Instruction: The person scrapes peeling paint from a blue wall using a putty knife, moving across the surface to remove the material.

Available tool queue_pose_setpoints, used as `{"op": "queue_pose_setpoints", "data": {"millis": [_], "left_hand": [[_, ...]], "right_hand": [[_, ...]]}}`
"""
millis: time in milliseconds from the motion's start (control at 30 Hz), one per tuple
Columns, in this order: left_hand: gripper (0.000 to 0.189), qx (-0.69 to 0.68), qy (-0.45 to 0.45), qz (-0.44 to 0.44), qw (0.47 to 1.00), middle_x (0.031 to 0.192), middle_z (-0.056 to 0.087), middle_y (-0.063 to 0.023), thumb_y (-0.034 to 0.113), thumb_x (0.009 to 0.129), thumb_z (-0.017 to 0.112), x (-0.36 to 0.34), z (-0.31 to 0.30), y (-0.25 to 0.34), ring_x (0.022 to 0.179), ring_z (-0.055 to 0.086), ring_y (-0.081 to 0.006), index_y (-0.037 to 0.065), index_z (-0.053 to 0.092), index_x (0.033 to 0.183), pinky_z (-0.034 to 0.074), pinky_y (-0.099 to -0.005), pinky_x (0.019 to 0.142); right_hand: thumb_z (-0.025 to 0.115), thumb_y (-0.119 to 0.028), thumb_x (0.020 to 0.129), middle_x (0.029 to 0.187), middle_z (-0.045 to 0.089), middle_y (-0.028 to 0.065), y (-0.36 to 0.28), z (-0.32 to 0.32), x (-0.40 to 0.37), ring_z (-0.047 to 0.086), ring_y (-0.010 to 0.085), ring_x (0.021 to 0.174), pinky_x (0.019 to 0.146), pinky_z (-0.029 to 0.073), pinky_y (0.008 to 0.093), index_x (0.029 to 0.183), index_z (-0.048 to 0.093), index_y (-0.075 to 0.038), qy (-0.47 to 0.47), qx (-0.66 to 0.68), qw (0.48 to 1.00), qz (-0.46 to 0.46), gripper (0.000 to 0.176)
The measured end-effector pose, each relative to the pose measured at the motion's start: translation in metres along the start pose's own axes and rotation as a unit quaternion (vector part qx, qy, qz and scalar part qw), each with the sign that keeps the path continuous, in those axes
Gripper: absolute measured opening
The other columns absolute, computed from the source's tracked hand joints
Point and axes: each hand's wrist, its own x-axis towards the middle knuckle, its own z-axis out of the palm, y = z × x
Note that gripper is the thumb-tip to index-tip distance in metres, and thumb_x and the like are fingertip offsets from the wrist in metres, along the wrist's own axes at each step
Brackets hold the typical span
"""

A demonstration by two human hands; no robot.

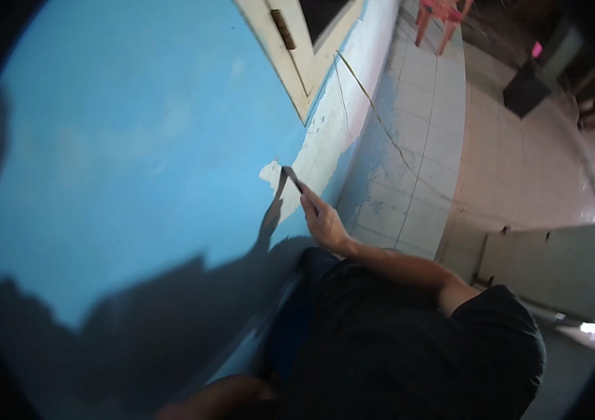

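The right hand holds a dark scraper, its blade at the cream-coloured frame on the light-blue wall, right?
No: the head view shows the dark scraper's blade at a bare whitish patch of the light-blue wall, not the cream-coloured frame. The right hand holds it.

ok so your wall [150, 140] is bright blue with ragged white patches, scraper [289, 172] dark, shirt [395, 343] black, frame [296, 93] cream, chair [444, 12] pinkish-red, tiles [420, 126] pale with blue smudges

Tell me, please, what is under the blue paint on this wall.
Where the blue paint is missing, a whitish layer shows, including beside the scraper. What lies under the remaining paint is covered and cannot be seen.
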Motion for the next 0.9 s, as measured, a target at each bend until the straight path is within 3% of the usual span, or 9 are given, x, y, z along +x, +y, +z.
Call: {"op": "queue_pose_setpoints", "data": {"millis": [67, 133, 300, 333, 433, 533, 633, 767, 900], "left_hand": [[0.029, 0.034, -0.123, -0.079, 0.989, 0.101, 0.054, -0.0084, 0.035, 0.102, 0.040, -0.036, -0.019, -0.013, 0.094, 0.053, -0.0221, 0.010, 0.048, 0.116, 0.046, -0.0405, 0.086], [0.027, 0.058, -0.128, -0.137, 0.981, 0.099, 0.053, -0.0108, 0.030, 0.102, 0.042, -0.064, -0.012, -0.021, 0.090, 0.053, -0.0236, 0.007, 0.048, 0.113, 0.046, -0.0406, 0.080], [0.022, 0.125, -0.269, 0.028, 0.955, 0.090, 0.053, -0.0124, 0.023, 0.100, 0.044, -0.094, -0.026, -0.046, 0.076, 0.053, -0.0233, 0.003, 0.048, 0.107, 0.047, -0.0401, 0.072], [0.021, 0.138, -0.285, 0.054, 0.947, 0.088, 0.053, -0.0122, 0.022, 0.100, 0.044, -0.095, -0.027, -0.045, 0.073, 0.053, -0.0233, 0.002, 0.049, 0.106, 0.047, -0.0402, 0.071], [0.021, 0.191, -0.290, 0.060, 0.936, 0.084, 0.053, -0.0116, 0.023, 0.100, 0.045, -0.099, -0.025, -0.042, 0.070, 0.054, -0.0229, 0.002, 0.051, 0.100, 0.048, -0.0399, 0.068], [0.023, 0.189, -0.277, 0.043, 0.941, 0.081, 0.053, -0.0111, 0.024, 0.100, 0.046, -0.099, -0.030, -0.043, 0.071, 0.055, -0.0227, 0.003, 0.052, 0.093, 0.048, -0.0394, 0.068], [0.026, 0.175, -0.270, 0.047, 0.946, 0.078, 0.053, -0.0111, 0.025, 0.100, 0.046, -0.097, -0.026, -0.042, 0.070, 0.055, -0.0225, 0.003, 0.053, 0.088, 0.049, -0.0389, 0.067], [0.028, 0.170, -0.271, 0.040, 0.947, 0.075, 0.054, -0.0108, 0.024, 0.100, 0.047, -0.099, -0.022, -0.042, 0.066, 0.055, -0.0223, 0.003, 0.053, 0.084, 0.049, -0.0388, 0.064], [0.029, 0.184, -0.275, 0.051, 0.942, 0.073, 0.055, -0.0106, 0.024, 0.101, 0.047, -0.100, -0.024, -0.040, 0.064, 0.055, -0.0226, 0.003, 0.053, 0.082, 0.049, -0.0388, 0.063]], "right_hand": [[0.044, -0.025, 0.104, 0.104, 0.066, 0.0181, 0.004, 0.001, 0.016, 0.061, 0.0215, 0.084, 0.083, 0.048, 0.0335, 0.144, 0.042, -0.009, 0.033, 0.014, 0.999, 0.022, 0.044], [0.043, -0.026, 0.104, 0.109, 0.065, 0.0218, 0.007, 0.005, 0.005, 0.064, 0.0259, 0.092, 0.085, 0.048, 0.0350, 0.144, 0.042, -0.008, 0.024, 0.004, 1.000, -0.016, 0.044], [0.043, -0.026, 0.104, 0.115, 0.063, 0.0256, 0.017, 0.005, 0.001, 0.067, 0.0338, 0.099, 0.084, 0.051, 0.0368, 0.144, 0.041, -0.008, 0.006, -0.007, 1.000, 0.008, 0.044], [0.042, -0.026, 0.104, 0.115, 0.064, 0.0249, -0.010, -0.011, 0.000, 0.068, 0.0330, 0.091, 0.079, 0.052, 0.0374, 0.144, 0.041, -0.008, -0.071, -0.024, 0.991, 0.109, 0.043], [0.041, -0.026, 0.103, 0.102, 0.067, 0.0246, 0.013, 0.013, -0.005, 0.066, 0.0431, 0.087, 0.076, 0.052, 0.0460, 0.143, 0.042, -0.015, 0.041, -0.006, 0.998, -0.048, 0.042], [0.042, -0.026, 0.103, 0.095, 0.068, 0.0238, 0.012, 0.013, -0.004, 0.066, 0.0425, 0.078, 0.072, 0.052, 0.0474, 0.144, 0.041, -0.014, 0.049, 0.004, 0.996, -0.071, 0.042], [0.043, -0.024, 0.103, 0.095, 0.068, 0.0248, -0.015, -0.006, -0.003, 0.066, 0.0433, 0.077, 0.072, 0.052, 0.0482, 0.144, 0.041, -0.014, -0.049, -0.018, 0.995, 0.083, 0.043], [0.044, -0.022, 0.104, 0.078, 0.064, 0.0226, 0.006, 0.017, -0.017, 0.058, 0.0248, 0.057, 0.063, 0.049, 0.0388, 0.145, 0.041, -0.010, 0.016, 0.002, 0.998, -0.067, 0.043], [0.042, -0.019, 0.104, 0.080, 0.063, 0.0212, -0.014, 0.000, -0.004, 0.058, 0.0241, 0.059, 0.065, 0.049, 0.0373, 0.147, 0.038, -0.011, -0.028, -0.003, 0.999, 0.029, 0.044]]}}
